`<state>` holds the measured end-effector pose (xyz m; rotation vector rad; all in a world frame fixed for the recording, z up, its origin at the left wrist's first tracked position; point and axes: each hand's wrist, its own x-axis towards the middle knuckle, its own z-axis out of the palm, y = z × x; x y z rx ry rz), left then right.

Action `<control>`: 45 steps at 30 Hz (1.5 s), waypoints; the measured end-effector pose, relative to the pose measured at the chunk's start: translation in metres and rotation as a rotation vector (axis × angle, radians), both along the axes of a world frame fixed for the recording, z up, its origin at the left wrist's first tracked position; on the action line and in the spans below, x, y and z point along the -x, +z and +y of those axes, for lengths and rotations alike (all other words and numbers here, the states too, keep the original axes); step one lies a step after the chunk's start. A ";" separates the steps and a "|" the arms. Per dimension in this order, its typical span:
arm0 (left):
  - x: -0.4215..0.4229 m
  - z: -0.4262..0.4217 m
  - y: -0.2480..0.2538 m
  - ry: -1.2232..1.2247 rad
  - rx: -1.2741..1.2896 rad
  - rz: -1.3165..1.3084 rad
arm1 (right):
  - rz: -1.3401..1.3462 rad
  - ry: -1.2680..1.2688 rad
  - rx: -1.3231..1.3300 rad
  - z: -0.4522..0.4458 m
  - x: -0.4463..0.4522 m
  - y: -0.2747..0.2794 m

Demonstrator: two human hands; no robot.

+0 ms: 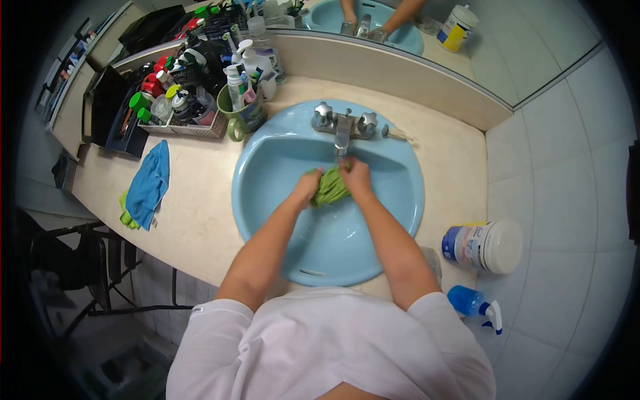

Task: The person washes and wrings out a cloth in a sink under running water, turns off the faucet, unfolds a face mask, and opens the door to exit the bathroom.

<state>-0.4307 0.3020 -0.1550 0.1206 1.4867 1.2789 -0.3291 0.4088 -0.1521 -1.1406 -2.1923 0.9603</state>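
A bunched green cloth (331, 187) is stretched between my two hands over the blue sink (243, 193). My left hand (308, 186) grips its left end, fingers closed around the fabric. At the other end, my right hand (356, 177) is closed on the cloth, just under the spout of the metal faucet (342, 137). Wet, shiny patches show on the basin below. Part of the cloth is hidden by my fingers.
Left of the sink lie a blue cloth (149, 183) and another green cloth (127, 212). A green mug (239, 119) and a basket (190, 128) of bottles stand behind. To the right are a white tub (483, 247) and a blue spray bottle (469, 301). A mirror (513, 47) borders the counter.
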 end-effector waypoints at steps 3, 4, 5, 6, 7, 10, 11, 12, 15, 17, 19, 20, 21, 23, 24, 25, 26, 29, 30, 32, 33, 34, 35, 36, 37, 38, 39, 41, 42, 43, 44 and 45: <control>0.044 -0.021 0.010 -0.315 0.257 0.667 | 0.011 0.004 -0.108 0.014 -0.012 0.011; 0.053 -0.029 0.032 -0.365 0.347 0.702 | 0.009 0.012 -0.112 0.019 -0.020 0.020; 0.063 -0.036 0.038 -0.412 0.388 0.692 | 0.007 0.018 -0.117 0.021 -0.024 0.027; 0.073 -0.041 0.043 -0.460 0.425 0.684 | 0.042 -0.012 -0.056 0.021 -0.026 0.032; 0.078 -0.040 0.046 -0.508 0.456 0.678 | 0.059 -0.019 -0.038 0.020 -0.026 0.033; 0.042 -0.038 0.042 -0.228 0.135 1.256 | 0.130 0.044 -0.062 0.005 -0.013 0.030; 0.028 -0.036 0.035 -0.266 0.093 1.296 | 0.152 0.111 0.056 -0.003 -0.006 0.026; 0.014 -0.034 0.023 -0.307 0.056 1.336 | 0.175 0.177 0.180 -0.011 0.001 0.027; 0.003 -0.021 -0.009 -0.297 0.034 1.282 | 0.749 0.038 0.841 -0.024 0.009 0.036; 0.006 -0.015 -0.003 -0.268 0.048 1.098 | 0.777 -0.069 0.791 -0.008 -0.005 -0.005; 0.010 -0.009 0.024 -0.260 0.058 0.823 | 0.611 -0.350 0.671 -0.012 -0.012 -0.021; 0.008 -0.006 0.024 -0.214 -0.045 0.715 | 0.503 -0.451 0.746 -0.017 -0.008 -0.033; 0.004 -0.004 0.021 -0.168 -0.156 0.611 | 0.399 -0.546 0.810 -0.020 -0.003 -0.045; -0.002 -0.003 0.023 -0.150 -0.335 0.425 | 0.804 -0.301 1.419 -0.037 -0.003 -0.003; -0.006 -0.003 0.026 -0.176 -0.402 0.338 | 0.896 -0.283 1.433 -0.038 -0.002 -0.005; -0.007 -0.005 0.026 -0.183 -0.382 0.389 | 0.989 -0.263 1.444 -0.036 0.001 -0.007; -0.007 -0.008 0.025 -0.190 -0.357 0.439 | 1.081 -0.243 1.460 -0.030 0.007 -0.009; -0.002 -0.017 0.041 -0.154 -0.174 0.187 | 0.950 -0.311 0.971 -0.025 0.012 -0.008; -0.004 -0.026 0.044 -0.130 -0.084 0.030 | 0.924 -0.296 0.877 -0.028 0.013 0.001; -0.002 -0.025 0.036 -0.117 -0.248 -0.419 | 0.762 -0.237 0.763 -0.037 0.019 0.008; -0.001 -0.018 0.035 -0.108 -0.335 -0.641 | 0.685 -0.208 0.700 -0.041 0.021 0.012; -0.005 -0.011 0.042 -0.077 -0.441 -0.640 | 0.719 -0.211 0.694 -0.048 0.026 0.016; -0.007 -0.002 0.032 0.067 -0.409 -0.529 | 0.709 -0.213 0.656 -0.051 0.030 0.016; -0.008 0.008 0.012 0.209 -0.376 -0.415 | 0.697 -0.214 0.617 -0.053 0.033 0.015; -0.011 0.015 0.005 0.350 -0.339 -0.299 | 0.683 -0.214 0.579 -0.054 0.034 0.021; -0.012 0.018 -0.001 0.365 -0.275 -0.156 | 0.671 -0.253 0.570 -0.055 0.034 0.026; -0.013 0.021 -0.001 0.378 -0.210 -0.011 | 0.710 -0.255 0.674 -0.053 0.035 0.021; -0.012 0.023 -0.005 0.354 -0.118 0.248 | 0.791 -0.253 0.881 -0.043 0.039 0.002; -0.011 0.024 -0.011 0.315 -0.091 0.362 | 0.747 -0.251 0.915 -0.040 0.039 -0.002; -0.010 0.026 -0.021 0.273 -0.064 0.475 | 0.702 -0.249 0.948 -0.037 0.038 -0.004; -0.007 0.027 -0.032 0.233 -0.060 0.474 | 0.658 -0.249 0.979 -0.033 0.038 -0.006; -0.003 0.027 -0.035 0.191 -0.056 0.473 | 0.531 -0.232 0.914 -0.029 0.037 -0.006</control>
